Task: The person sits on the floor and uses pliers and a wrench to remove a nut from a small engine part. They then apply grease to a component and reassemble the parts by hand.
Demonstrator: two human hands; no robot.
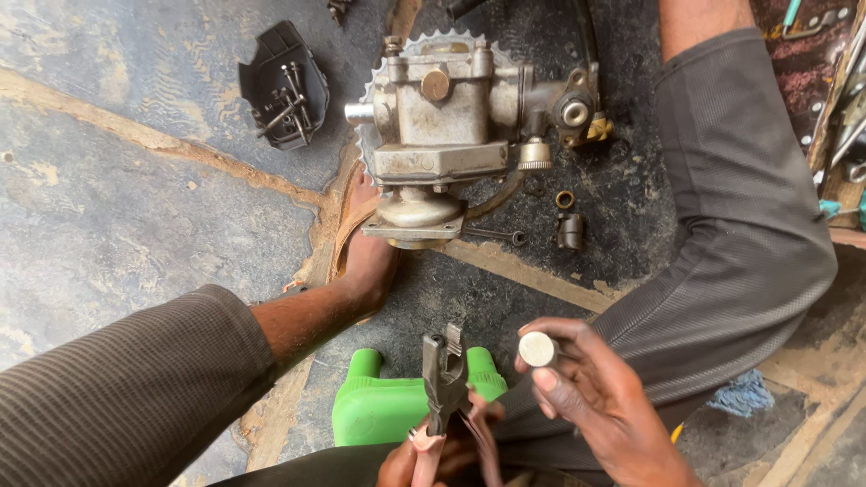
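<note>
My left hand (pixel 410 464) grips the pink handles of a pair of pliers (pixel 444 374), jaws pointing up and slightly apart. Just to the right, my right hand (pixel 600 401) holds a small grey metal cylinder (pixel 538 349) between its fingertips, flat round end facing me, close beside the plier jaws. On the ground ahead stands a dirty metal carburetor (pixel 442 117), resting on a toothed sprocket (pixel 369 88).
A black plastic tray of bolts (pixel 284 86) lies at the back left. A brass ring (pixel 565 199), a dark small fitting (pixel 570 231) and a long screw (pixel 496 235) lie by the carburetor. My sandalled foot (pixel 365 248), a green stool (pixel 374 415), a blue rag (pixel 744 392) and tools at the right edge (pixel 843 117) are nearby.
</note>
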